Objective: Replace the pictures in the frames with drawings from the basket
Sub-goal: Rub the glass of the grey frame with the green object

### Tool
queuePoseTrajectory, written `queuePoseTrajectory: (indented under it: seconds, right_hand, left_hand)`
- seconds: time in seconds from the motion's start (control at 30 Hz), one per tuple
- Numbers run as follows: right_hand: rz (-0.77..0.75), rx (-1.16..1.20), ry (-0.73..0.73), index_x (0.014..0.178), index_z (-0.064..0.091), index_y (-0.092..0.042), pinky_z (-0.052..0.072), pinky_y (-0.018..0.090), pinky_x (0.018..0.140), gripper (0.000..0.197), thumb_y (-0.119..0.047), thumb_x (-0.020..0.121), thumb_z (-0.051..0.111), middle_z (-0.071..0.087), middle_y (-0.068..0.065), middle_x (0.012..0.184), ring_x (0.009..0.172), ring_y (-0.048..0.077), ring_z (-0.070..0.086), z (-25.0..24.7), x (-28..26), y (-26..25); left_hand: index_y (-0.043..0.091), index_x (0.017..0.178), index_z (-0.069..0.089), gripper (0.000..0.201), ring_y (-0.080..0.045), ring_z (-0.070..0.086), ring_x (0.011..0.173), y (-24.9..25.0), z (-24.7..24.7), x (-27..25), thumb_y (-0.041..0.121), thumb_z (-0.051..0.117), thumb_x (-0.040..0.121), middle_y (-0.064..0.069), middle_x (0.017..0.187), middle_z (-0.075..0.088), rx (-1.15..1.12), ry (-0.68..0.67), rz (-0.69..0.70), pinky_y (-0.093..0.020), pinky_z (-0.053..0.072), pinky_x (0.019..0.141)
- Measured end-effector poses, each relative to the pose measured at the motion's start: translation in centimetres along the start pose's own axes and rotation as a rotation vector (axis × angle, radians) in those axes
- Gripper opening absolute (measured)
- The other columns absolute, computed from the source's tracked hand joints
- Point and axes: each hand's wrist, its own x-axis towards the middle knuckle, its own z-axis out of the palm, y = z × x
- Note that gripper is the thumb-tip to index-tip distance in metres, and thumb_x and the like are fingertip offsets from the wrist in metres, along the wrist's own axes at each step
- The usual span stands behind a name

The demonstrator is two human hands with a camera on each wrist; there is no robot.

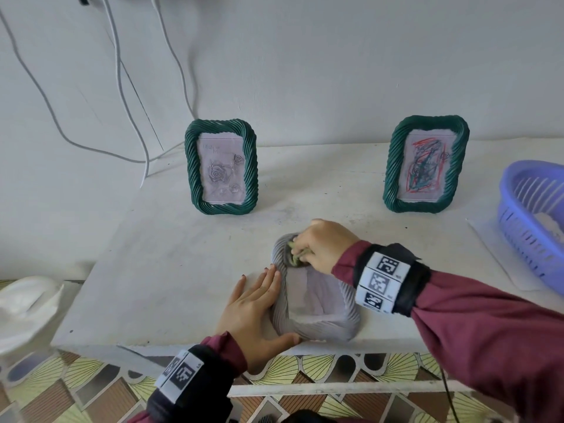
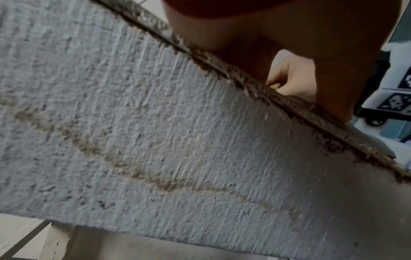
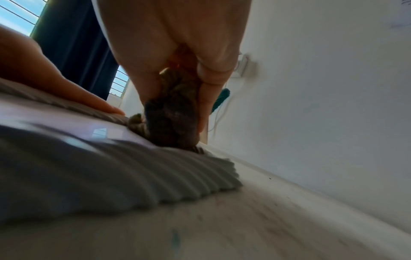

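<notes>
A pale grey ribbed frame [image 1: 323,329] lies flat near the table's front edge, its glass [image 3: 73,126] facing up. My left hand [image 1: 262,303] lies flat with straight fingers along the frame's left rim, thumb at the front corner. My right hand [image 1: 305,248] grips a wadded yellow-green cloth [image 1: 294,254] and presses it on the frame's far left corner; the cloth [image 3: 173,114] sits between thumb and fingers. At the back stand two green frames: the left one [image 1: 191,166] holds a rose picture [image 1: 221,172], the right one [image 1: 393,166] a scribbled drawing [image 1: 425,169].
A purple slotted basket [image 1: 525,215] with white paper [image 1: 549,224] inside stands at the right edge on a sheet [image 1: 500,257]. Cables [image 1: 122,87] hang down the wall at the back left. A white object [image 1: 24,303] sits off the table's left side.
</notes>
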Motion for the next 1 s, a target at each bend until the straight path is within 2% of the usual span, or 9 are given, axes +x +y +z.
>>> queuePoseTrajectory:
  seconds: [0.13,0.23,0.33,0.47,0.57,0.67,0.73,0.87,1.0]
  right_hand:
    - [0.072,-0.105,0.006,0.093,0.065,-0.009,0.039,0.031,0.067,0.018,-0.005,0.086,0.049,0.060,0.013,0.100,0.092,0.030,0.057,1.1,0.7,-1.7]
    - [0.103,-0.014,0.035,0.100,0.069,-0.013,0.048,0.033,0.081,0.021,-0.008,0.085,0.056,0.062,0.013,0.104,0.095,0.030,0.059,0.6,0.2,-2.1]
    - [0.061,0.025,-0.028,0.107,0.069,-0.017,0.045,0.033,0.093,0.023,-0.014,0.085,0.061,0.063,0.010,0.111,0.102,0.026,0.058,0.1,-1.2,-2.5]
    - [-0.052,0.028,-0.119,0.108,0.068,-0.017,0.040,0.032,0.094,0.024,-0.014,0.087,0.057,0.064,0.010,0.110,0.105,0.024,0.055,0.3,-3.6,-3.7]
    - [-0.075,0.046,-0.192,0.113,0.065,-0.016,0.033,0.022,0.097,0.025,-0.015,0.090,0.055,0.060,0.009,0.114,0.104,0.022,0.057,0.5,-5.6,-4.1]
    - [-0.089,0.036,-0.232,0.111,0.067,-0.018,0.044,0.027,0.091,0.025,-0.014,0.089,0.055,0.057,0.010,0.113,0.096,0.024,0.059,0.4,-7.1,-3.7]
    - [-0.067,0.044,-0.242,0.111,0.067,-0.020,0.044,0.027,0.092,0.025,-0.015,0.089,0.055,0.056,0.009,0.116,0.099,0.023,0.059,0.1,-7.4,-2.9]
    - [0.012,0.046,-0.185,0.112,0.066,-0.020,0.041,0.026,0.098,0.026,-0.015,0.089,0.056,0.057,0.006,0.121,0.104,0.020,0.059,-0.7,-6.7,-0.9]
    - [0.077,0.019,-0.055,0.109,0.068,-0.021,0.041,0.026,0.092,0.024,-0.017,0.087,0.058,0.059,0.008,0.116,0.098,0.023,0.059,-0.9,-3.8,0.6]
  left_hand:
    - [0.034,0.133,-0.020,0.103,-0.001,-0.013,0.139,0.2,0.0,-0.1,0.081,0.027,0.055,0.013,0.150,-0.012,-0.007,0.015,-0.013,-0.023,-0.019,0.109]
    - [0.034,0.133,-0.020,0.102,-0.002,-0.011,0.140,0.3,0.1,-0.1,0.081,0.027,0.055,0.014,0.149,-0.014,0.005,0.025,-0.014,-0.024,-0.018,0.110]
    - [0.033,0.135,-0.016,0.104,-0.002,-0.010,0.140,0.3,0.2,-0.2,0.081,0.030,0.056,0.015,0.148,-0.013,-0.019,0.033,-0.019,-0.024,-0.018,0.110]
    - [0.030,0.137,-0.014,0.106,0.001,-0.010,0.139,0.3,0.4,0.0,0.081,0.029,0.055,0.017,0.147,-0.013,-0.010,0.044,-0.025,-0.024,-0.018,0.110]
    - [0.030,0.135,-0.017,0.106,0.001,-0.011,0.139,0.3,0.4,-0.1,0.081,0.028,0.054,0.017,0.146,-0.014,-0.013,0.036,-0.031,-0.024,-0.017,0.110]
    - [0.032,0.133,-0.018,0.105,0.001,-0.012,0.138,0.3,0.3,-0.1,0.082,0.028,0.053,0.017,0.147,-0.014,-0.025,0.034,-0.034,-0.024,-0.017,0.110]
    - [0.033,0.133,-0.019,0.104,0.000,-0.012,0.138,0.3,0.3,-0.1,0.082,0.027,0.053,0.016,0.147,-0.014,-0.018,0.032,-0.032,-0.024,-0.017,0.110]
    - [0.033,0.133,-0.020,0.103,-0.002,-0.012,0.139,0.2,0.2,-0.1,0.082,0.026,0.054,0.014,0.148,-0.014,-0.004,0.022,-0.020,-0.025,-0.017,0.110]
    - [0.033,0.133,-0.020,0.103,-0.002,-0.012,0.139,0.2,0.1,-0.1,0.081,0.025,0.055,0.013,0.149,-0.014,0.002,0.022,-0.010,-0.024,-0.018,0.110]
